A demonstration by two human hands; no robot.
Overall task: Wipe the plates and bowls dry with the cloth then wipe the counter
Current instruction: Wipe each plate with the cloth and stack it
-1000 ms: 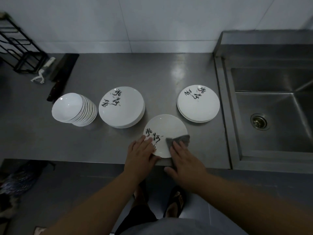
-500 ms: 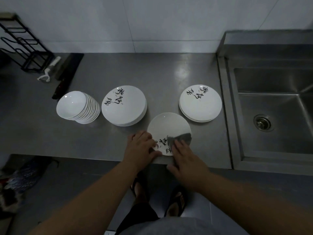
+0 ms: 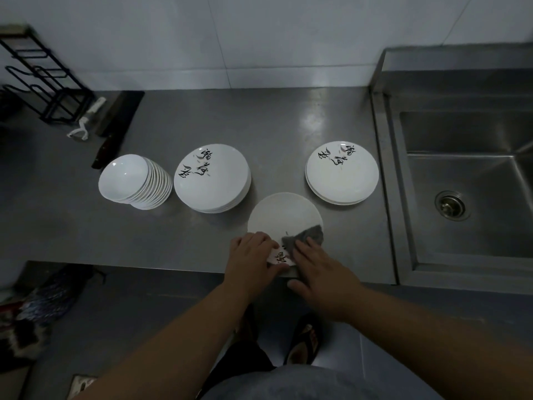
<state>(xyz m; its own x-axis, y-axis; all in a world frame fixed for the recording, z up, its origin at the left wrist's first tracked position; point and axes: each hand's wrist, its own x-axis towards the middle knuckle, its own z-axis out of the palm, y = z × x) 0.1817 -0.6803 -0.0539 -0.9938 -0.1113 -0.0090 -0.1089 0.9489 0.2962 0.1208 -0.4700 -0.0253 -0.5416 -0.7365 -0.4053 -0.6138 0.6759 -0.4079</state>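
One plate in hand: a single white plate (image 3: 284, 216) lies flat on the worktop (image 3: 288, 125), at the near edge, just left of the sink (image 3: 467, 180).
Left hand: left hand (image 3: 252, 256) rests on the plate's near-left rim, fingers together and flat, steadying it; the printed lettering shows beside the fingertips.
Right hand: right hand (image 3: 323, 269) lies palm down, fingers loosely spread, pressing the grey cloth (image 3: 305, 236) onto the plate's near-right part.
Cloth: one, bunched under the right fingers, touching the plate only.
Step judged: drying this plate's face (worktop not yet wiped).
How to do it well: keep the left hand bearing down so the plate does not slide off the near edge; sweep the cloth in full arcs out to the far rim, which it does not reach now; turn the plate to bring the covered near part under the cloth.
Plate stacks: two, one directly left of the sink (image 3: 341, 171) and one further left (image 3: 212, 177); plates in each cannot be counted from above.
Bowl stack: one leaning stack (image 3: 134, 181), furthest left of the sink; roughly ten rims show, exact count uncertain.
Other items: one black wire rack (image 3: 43, 82), one dark knife (image 3: 111, 140), one white peeler (image 3: 85, 122), all at the far left away from the sink.
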